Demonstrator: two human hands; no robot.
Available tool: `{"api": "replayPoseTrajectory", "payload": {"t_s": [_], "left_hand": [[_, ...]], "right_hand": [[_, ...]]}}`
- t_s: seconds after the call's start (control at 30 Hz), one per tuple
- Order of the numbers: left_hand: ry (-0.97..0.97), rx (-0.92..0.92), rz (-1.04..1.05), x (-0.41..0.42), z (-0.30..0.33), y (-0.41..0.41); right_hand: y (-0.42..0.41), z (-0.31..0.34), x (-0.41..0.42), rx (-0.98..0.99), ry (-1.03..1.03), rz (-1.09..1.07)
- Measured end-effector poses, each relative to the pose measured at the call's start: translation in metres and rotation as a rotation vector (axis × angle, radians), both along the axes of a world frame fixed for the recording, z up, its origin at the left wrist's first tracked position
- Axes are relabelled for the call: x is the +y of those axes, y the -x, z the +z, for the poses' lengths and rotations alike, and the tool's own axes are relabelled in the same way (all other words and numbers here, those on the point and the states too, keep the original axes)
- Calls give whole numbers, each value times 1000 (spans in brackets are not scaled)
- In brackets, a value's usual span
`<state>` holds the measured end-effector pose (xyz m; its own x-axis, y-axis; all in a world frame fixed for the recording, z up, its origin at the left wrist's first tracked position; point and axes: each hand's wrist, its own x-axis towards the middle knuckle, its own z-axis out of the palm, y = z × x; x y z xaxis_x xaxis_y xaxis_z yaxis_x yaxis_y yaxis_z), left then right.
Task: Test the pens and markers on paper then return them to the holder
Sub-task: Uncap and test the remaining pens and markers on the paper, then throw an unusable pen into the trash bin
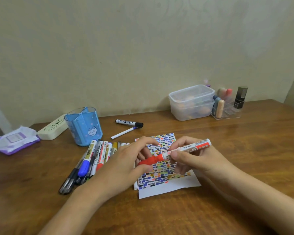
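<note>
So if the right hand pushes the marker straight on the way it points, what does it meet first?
The right hand points the marker leftward. Its red cap is already pinched by the left hand, so it would press into those fingers first. Beyond lies the pile of pens, probably lower.

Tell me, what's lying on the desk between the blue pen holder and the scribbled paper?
In the head view, a bunch of pens and markers lies side by side between the blue holder and the paper; the left hand partly covers them.
</note>
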<state>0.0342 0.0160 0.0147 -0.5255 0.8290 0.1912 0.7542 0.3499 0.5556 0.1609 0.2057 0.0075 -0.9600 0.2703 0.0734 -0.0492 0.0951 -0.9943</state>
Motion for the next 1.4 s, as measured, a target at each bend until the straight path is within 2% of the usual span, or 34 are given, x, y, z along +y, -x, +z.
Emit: {"api": "replayPoseTrajectory", "payload": {"t_s": [0.3, 0.43, 0.5, 0.63, 0.73, 1.2, 1.4], "left_hand": [[-107, -29, -88, 5, 0, -11], [-68, 16, -93, 6, -4, -11], [-30, 29, -54, 4, -3, -8], [68, 58, -25, 2, -1, -3], [156, 57, -41, 2, -2, -2], [265, 148, -67, -1, 5, -7], [46, 187, -40, 3, 28, -12]], "right_hand": [[-1, -1, -6, 14, 45, 45], [0, 6, -4, 35, 37, -4], [0, 10, 5, 51, -68, -46], [-2, 7, 13, 92, -428, -19], [-2, -2, 13, 97, -531, -10], [2, -6, 7, 77, -425, 17], [8, 1, -11, 191, -380, 66]]}}
